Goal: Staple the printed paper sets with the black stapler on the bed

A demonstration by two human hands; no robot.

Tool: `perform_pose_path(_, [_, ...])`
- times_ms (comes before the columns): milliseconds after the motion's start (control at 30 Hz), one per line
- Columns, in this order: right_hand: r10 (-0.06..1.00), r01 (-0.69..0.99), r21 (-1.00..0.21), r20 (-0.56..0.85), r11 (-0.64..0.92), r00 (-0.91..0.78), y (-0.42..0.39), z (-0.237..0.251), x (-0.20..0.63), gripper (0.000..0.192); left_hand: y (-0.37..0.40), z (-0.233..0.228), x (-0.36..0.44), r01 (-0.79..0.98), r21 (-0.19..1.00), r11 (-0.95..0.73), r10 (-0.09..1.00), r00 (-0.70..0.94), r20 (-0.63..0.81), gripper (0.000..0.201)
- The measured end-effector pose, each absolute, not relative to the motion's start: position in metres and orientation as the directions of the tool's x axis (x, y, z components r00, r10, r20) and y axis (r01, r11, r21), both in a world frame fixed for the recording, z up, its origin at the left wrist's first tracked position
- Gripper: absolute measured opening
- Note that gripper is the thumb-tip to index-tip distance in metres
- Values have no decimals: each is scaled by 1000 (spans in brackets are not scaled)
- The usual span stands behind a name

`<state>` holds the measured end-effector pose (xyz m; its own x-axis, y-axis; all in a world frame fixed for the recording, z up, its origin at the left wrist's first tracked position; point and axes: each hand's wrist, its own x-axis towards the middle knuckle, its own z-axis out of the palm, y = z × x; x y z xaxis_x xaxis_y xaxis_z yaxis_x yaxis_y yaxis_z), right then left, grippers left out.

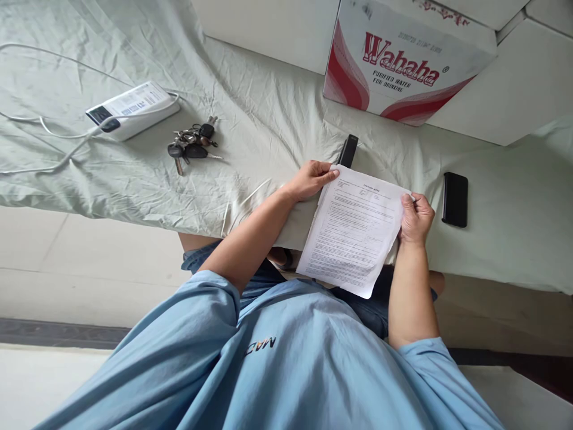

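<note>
You had a bed bearing a power bank, keys, a phone and a Wahaha carton.

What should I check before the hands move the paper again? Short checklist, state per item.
1. Left hand on the printed sheet, top left corner: ok.
2. Right hand pinching the sheet's right edge: ok.
3. Sheet lying flat on the bedsheet: not ok, its lower part hangs past the edge over the lap.
4. Black phone apart from the sheet: ok.
5. Slim black object apart from the sheet: cannot tell, it sits right at the top edge.
6. Keys and power bank away from both hands: ok.
</note>
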<state>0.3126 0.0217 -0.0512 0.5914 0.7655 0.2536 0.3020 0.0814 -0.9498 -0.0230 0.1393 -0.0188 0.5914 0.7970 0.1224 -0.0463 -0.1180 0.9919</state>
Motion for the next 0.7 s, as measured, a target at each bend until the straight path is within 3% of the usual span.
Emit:
perform_pose_path(133, [744, 225, -965, 250, 137, 619, 22, -51, 308, 74, 141, -23, -23, -23, 985, -170, 849, 505, 158, 84])
perform_pose_path(267, [767, 218, -967, 237, 130, 596, 22, -52, 307, 73, 141, -24, -21, -116, 988, -101, 884, 446, 143, 82])
perform_pose_path(567, [759, 218, -967, 240, 131, 605, 22, -51, 307, 73, 138, -21, -20, -249, 956, 156, 881, 473, -21, 56])
perform_pose_path(700, [717, 237, -957, 284, 168, 637, 22, -49, 306, 69, 139, -21, -21, -206, 969, 139, 882, 470, -26, 61])
